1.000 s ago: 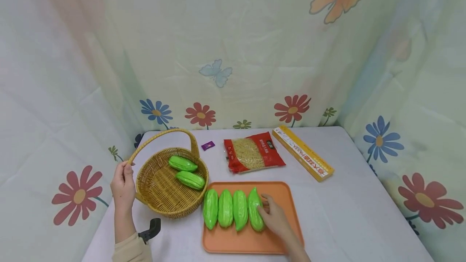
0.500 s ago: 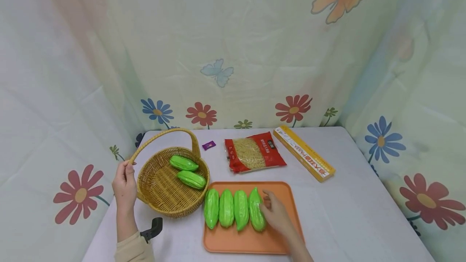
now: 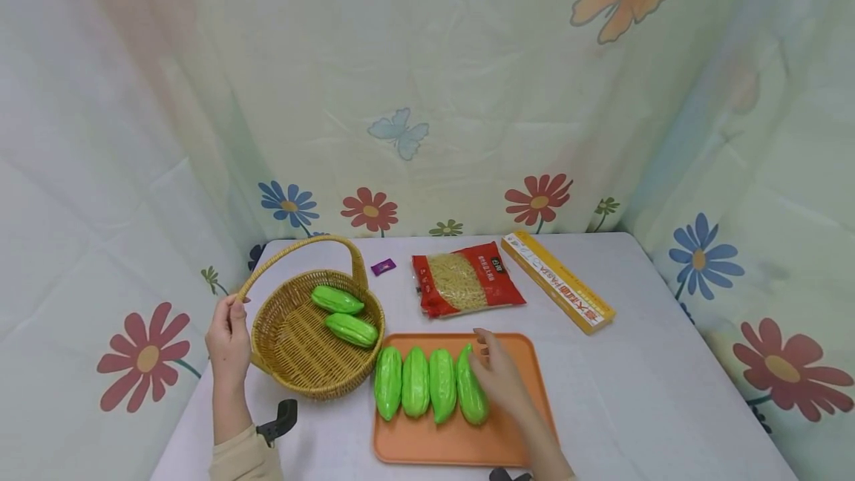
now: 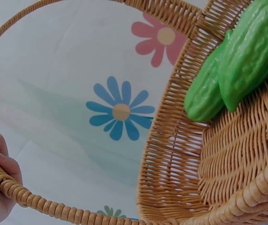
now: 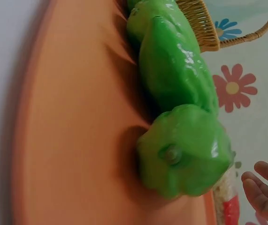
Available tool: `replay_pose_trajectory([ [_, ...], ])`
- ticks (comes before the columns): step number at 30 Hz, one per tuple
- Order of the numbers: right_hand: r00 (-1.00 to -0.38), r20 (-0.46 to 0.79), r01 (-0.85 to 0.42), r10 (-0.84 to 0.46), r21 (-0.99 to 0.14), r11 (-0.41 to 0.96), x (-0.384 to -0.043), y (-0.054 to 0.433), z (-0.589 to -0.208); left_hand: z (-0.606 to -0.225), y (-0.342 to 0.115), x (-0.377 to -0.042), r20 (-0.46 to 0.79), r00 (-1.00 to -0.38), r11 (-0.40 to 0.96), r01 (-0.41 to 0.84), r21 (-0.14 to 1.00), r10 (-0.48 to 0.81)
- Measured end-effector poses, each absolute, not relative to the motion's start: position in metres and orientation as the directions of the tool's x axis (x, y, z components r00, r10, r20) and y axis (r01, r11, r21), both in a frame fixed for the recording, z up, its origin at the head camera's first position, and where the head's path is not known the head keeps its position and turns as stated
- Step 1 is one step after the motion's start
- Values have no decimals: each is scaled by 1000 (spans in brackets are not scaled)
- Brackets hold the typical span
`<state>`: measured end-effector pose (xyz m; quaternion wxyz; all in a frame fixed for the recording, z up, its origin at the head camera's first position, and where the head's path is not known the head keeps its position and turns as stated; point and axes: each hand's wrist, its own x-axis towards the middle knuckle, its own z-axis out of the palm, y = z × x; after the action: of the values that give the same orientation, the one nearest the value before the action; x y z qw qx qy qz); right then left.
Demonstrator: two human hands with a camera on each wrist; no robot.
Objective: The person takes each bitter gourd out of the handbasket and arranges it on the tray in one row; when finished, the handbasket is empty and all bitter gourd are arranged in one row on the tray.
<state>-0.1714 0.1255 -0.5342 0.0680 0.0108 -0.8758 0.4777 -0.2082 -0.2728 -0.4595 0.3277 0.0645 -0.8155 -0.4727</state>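
My left hand point(image 3: 228, 340) grips the arched handle point(image 3: 294, 247) of a round wicker basket point(image 3: 267, 318), at the left. In the left wrist view the fingers point(image 4: 2, 164) curl round the handle. Two shiny green bitter melons point(image 3: 337, 300) lie inside the basket, toward its right side. In front stands an orange tray point(image 3: 434, 447) with several more bitter melons point(image 3: 415, 382) side by side. Over the tray's right part, my right hand point(image 3: 501, 377) hovers beside the rightmost bitter melon point(image 3: 473, 396), holding nothing. Its fingers point(image 5: 267, 176) are loosely spread and apart from the melon in the right wrist view.
Behind the tray lies a red bag of pasta point(image 3: 461, 284), with a long yellow pasta box point(image 3: 557, 280) slanting to its right. A small purple packet point(image 3: 384, 266) sits beside the basket. Flowered curtains point(image 3: 454, 132) close off the table's back and sides.
My right hand has lifted slightly and moved away from the rightmost bitter melon, with its fingers opening out. My left hand and the basket stay where they were.
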Motion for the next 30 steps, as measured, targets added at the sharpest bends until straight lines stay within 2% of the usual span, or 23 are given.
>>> replay_pose_trajectory([
  [7, -980, 199, -164, -4, -792, 588, -183, 114, -517, -460, -274, -207, 478, -777, 546, 211, 811, -409],
  [13, -966, 240, -249, -99, -751, 612, -193, 97, -504, -461, -274, -210, 476, -782, 551, 209, 808, -402],
  [21, -941, 264, -338, -211, -751, 567, -198, 76, -490, -460, -273, -211, 472, -798, 545, 222, 809, -374],
  [30, -913, 282, -403, -295, -729, 553, -201, 60, -488, -454, -283, -206, 392, -859, 458, 217, 862, -329],
])
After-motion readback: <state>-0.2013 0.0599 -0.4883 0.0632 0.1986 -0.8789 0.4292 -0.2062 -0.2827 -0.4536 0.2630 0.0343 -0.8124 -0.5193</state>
